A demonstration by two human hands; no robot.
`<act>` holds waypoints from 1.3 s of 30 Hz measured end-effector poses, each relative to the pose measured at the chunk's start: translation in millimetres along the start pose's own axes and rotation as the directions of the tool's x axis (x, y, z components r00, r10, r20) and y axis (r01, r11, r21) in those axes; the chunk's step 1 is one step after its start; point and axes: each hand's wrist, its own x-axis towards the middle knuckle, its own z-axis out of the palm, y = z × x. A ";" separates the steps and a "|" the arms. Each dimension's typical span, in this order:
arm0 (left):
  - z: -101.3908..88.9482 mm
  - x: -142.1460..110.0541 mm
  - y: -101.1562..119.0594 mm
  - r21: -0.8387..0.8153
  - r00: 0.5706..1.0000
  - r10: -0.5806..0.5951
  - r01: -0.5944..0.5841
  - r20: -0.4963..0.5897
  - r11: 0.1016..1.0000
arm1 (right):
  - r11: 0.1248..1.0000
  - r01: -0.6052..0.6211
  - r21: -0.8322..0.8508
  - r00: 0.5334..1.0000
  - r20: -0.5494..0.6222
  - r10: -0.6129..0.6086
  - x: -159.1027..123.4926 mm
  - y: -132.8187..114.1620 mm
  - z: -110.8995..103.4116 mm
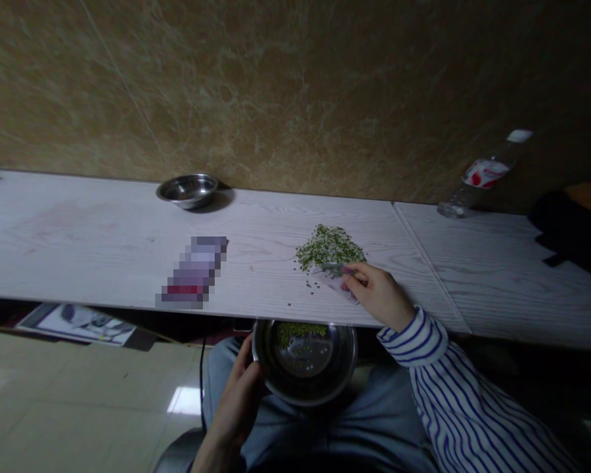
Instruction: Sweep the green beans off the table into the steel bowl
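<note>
Small green beans, which look like mung beans [331,246], lie in a loose pile on the white wood-grain table [256,276]. At the pile's near edge my right hand [374,289] pinches a thin, clear plastic piece [335,281], which lies low against the tabletop; its exact kind is unclear. Below the table edge, over my lap, my left hand [243,384] grips the left rim of a large metal bowl [308,394]. More green beans are gathered at the far side inside that bowl. A few stray beans are scattered between pile and table edge.
A smaller metal bowl [190,192] stands by the wall at the back left. Nearer lies a pixelated flat rectangular object [193,272]. A clear bottle [482,176] with a white cap stands back right, beside dark fabric [571,226]. An open drawer [83,325] sits below left.
</note>
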 end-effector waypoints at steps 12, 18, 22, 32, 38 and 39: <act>-4.8 1.2 -0.7 0.037 1.000 0.019 -0.019 -0.006 0.999 | 1.000 0.006 0.022 1.000 0.005 -0.006 11.2 -2.4 6.9; -11.3 4.9 -2.1 0.048 1.000 0.022 -0.023 0.019 0.999 | 0.999 0.002 0.032 0.999 0.032 -0.003 9.0 -5.3 3.9; -11.3 5.1 -2.2 0.062 1.000 0.019 -0.020 0.017 0.998 | 1.000 0.012 0.029 0.999 0.042 -0.013 9.6 -5.9 4.2; -10.0 1.6 3.1 0.047 0.999 0.013 -0.014 0.030 0.999 | 0.999 -0.002 0.053 0.994 0.108 -0.004 11.1 -17.6 5.2; -10.0 0.2 4.2 0.045 0.998 0.063 -0.062 -0.015 0.997 | 0.997 0.008 0.079 0.991 0.129 -0.018 17.4 -17.9 13.3; -10.6 0.0 4.1 0.048 0.997 0.070 -0.069 -0.022 0.996 | 0.996 0.016 0.086 0.990 0.141 -0.028 17.8 -18.2 15.4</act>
